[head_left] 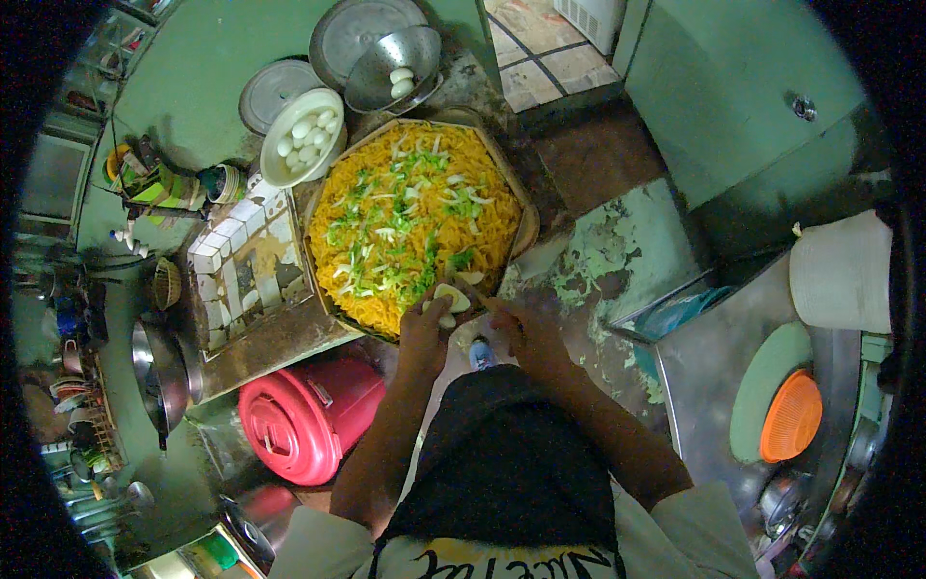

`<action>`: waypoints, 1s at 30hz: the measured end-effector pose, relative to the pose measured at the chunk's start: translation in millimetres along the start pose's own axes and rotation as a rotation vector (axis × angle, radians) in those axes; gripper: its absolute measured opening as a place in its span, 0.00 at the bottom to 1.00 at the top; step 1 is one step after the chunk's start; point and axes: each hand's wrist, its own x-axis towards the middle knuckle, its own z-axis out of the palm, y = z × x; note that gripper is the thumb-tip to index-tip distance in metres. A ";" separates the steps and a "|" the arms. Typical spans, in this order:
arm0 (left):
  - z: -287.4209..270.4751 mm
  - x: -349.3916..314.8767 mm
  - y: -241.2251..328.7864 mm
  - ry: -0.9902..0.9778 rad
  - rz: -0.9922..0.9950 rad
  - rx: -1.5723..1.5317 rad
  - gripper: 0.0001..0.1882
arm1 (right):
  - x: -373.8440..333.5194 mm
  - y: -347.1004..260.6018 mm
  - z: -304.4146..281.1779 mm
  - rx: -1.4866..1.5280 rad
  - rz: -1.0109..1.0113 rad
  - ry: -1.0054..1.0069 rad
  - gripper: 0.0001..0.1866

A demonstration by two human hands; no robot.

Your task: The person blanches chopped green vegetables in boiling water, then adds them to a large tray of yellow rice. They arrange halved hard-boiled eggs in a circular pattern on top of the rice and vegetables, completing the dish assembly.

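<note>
My left hand (422,333) is closed around a cut boiled egg (451,297), its yolk showing, at the near edge of a large tray of noodles (415,217). My right hand (521,333) is closed just to the right, gripping what looks like a knife (475,291) whose thin blade reaches toward the egg; much of it is hard to make out. Yellow noodles fill the many-sided tray, topped with chopped greens and pale shreds. Beyond its far left side, a white bowl (273,172) holds several peeled eggs (311,135). A metal strainer bowl (371,85) holds a few more.
Two round metal lids (280,92) lie at the back. A red lidded bucket (289,425) stands below the counter at left. To the right is a metal surface (714,386) with an orange basket (793,415). A wok (159,376) hangs at far left.
</note>
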 end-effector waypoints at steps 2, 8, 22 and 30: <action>1.3 6.5 -1.3 0.055 -0.134 -0.087 0.16 | 2.7 -6.3 -1.4 0.157 0.171 -0.052 0.15; -2.9 0.1 5.8 0.067 -0.232 -0.131 0.15 | -31.0 -18.8 17.8 -0.011 -0.258 0.152 0.13; -37.3 -7.4 11.8 -0.085 -0.050 0.017 0.14 | -18.1 -18.4 51.0 0.213 0.010 0.127 0.13; -53.4 -16.1 8.4 -0.122 -0.178 0.099 0.12 | -48.3 0.4 85.7 0.028 -0.154 0.223 0.13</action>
